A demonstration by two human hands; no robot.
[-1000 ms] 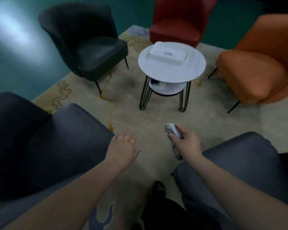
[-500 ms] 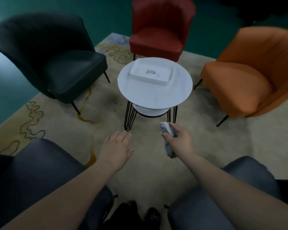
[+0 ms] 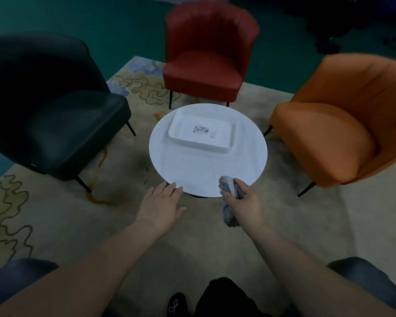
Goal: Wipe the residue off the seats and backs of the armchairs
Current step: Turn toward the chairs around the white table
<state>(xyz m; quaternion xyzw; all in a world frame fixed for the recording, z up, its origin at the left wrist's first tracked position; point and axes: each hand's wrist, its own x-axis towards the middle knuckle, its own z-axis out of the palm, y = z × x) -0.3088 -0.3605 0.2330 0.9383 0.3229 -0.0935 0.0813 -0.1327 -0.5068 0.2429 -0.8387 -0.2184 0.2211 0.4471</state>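
The right hand grips a grey cloth at the 6 o'clock edge of the round white table. The left hand is flat beside it. A red armchair stands at 12 o'clock.

A dim room with a dark green floor. A beige rug with wavy ochre lines lies on it, bearing a round white table that carries a white tray.

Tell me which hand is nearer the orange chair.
Right. The right hand, gripping the cloth, is at the table's near edge on the side of the orange chair. The left hand lies farther over, toward the black chair.
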